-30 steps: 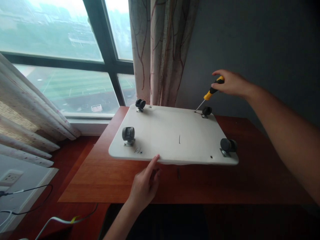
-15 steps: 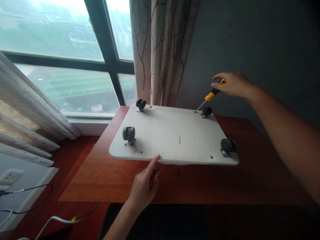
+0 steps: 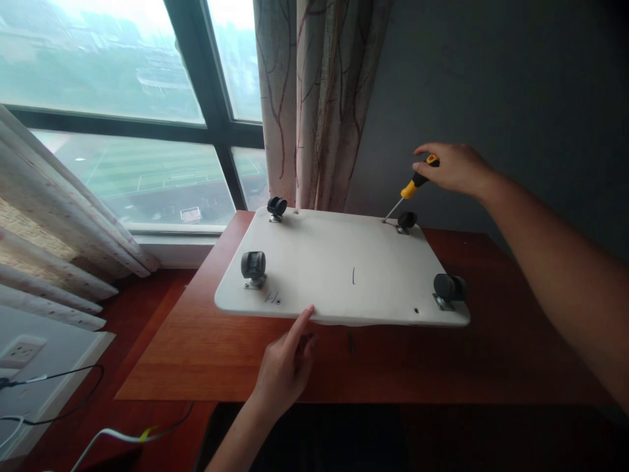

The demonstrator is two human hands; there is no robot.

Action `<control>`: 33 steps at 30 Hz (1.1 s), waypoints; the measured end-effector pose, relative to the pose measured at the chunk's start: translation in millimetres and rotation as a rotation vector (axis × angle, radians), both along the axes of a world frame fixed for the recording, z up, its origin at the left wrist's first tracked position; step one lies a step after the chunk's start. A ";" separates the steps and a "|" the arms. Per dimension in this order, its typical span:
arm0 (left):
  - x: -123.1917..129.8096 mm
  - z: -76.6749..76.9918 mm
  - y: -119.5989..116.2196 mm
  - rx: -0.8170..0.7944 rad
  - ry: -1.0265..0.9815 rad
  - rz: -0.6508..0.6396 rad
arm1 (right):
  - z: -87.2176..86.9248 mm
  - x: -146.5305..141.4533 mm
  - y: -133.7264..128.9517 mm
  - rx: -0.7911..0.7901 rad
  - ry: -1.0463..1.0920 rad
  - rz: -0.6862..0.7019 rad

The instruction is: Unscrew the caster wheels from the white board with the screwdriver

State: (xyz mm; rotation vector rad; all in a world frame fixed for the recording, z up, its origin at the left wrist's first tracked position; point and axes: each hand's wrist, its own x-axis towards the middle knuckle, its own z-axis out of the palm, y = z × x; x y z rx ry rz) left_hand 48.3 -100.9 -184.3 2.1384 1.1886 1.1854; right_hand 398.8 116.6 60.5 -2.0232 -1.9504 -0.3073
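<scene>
A white board point(image 3: 319, 259) with rounded corners lies with its wheeled side up. Black caster wheels stand near its corners: one at back left point(image 3: 276, 207), one at front left point(image 3: 253, 265), one at front right point(image 3: 449, 287) and one at back right point(image 3: 407, 221). My right hand point(image 3: 455, 170) grips the handle end of a yellow-and-black screwdriver point(image 3: 409, 189). The screwdriver slants down, its tip at a hole in the board's far edge, beside the back right caster. My left hand point(image 3: 284, 367) rests its outstretched index fingertip on the board's near edge; its other fingers curl loosely, holding nothing.
Beneath the board is a reddish wooden table point(image 3: 181, 354). Windows point(image 3: 162, 177) and curtains point(image 3: 314, 105) stand behind and to the left, a grey wall point(image 3: 491, 78) to the right. Cables point(image 3: 113, 432) run near a wall socket point(image 3: 22, 352) at lower left.
My right hand and the screwdriver handle have shifted very slightly left, while the tip stays at the same hole. My left hand keeps its place on the board's edge.
</scene>
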 end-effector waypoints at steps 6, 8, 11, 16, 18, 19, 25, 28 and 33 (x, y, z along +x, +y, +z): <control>0.0 0.8 0.2 0.001 -0.006 -0.003 | 0.3 -4.8 1.4 -0.061 0.142 -0.018; 0.1 1.0 0.2 -0.001 -0.006 -0.006 | 3.5 -9.3 -0.7 -0.028 -0.009 -0.167; 0.2 1.0 0.1 -0.005 -0.011 -0.011 | 6.9 -9.5 -1.5 -0.048 -0.115 -0.236; 0.5 0.6 0.2 -0.015 -0.014 -0.004 | 1.4 6.7 9.4 -0.041 0.027 0.024; 0.4 0.8 0.4 -0.018 -0.016 -0.010 | -1.5 10.7 13.4 -0.052 0.085 0.050; 0.4 1.1 0.4 -0.019 -0.015 -0.013 | -2.1 10.8 14.1 -0.056 0.096 0.031; 0.1 2.0 0.3 -0.012 -0.004 -0.011 | 3.0 0.3 5.6 -0.004 -0.117 -0.227; 0.2 1.7 0.1 -0.009 -0.007 -0.011 | 3.4 1.4 6.3 0.014 -0.066 -0.090; 0.1 1.0 0.2 -0.011 -0.014 -0.008 | 0.9 2.7 11.3 -0.035 0.109 -0.049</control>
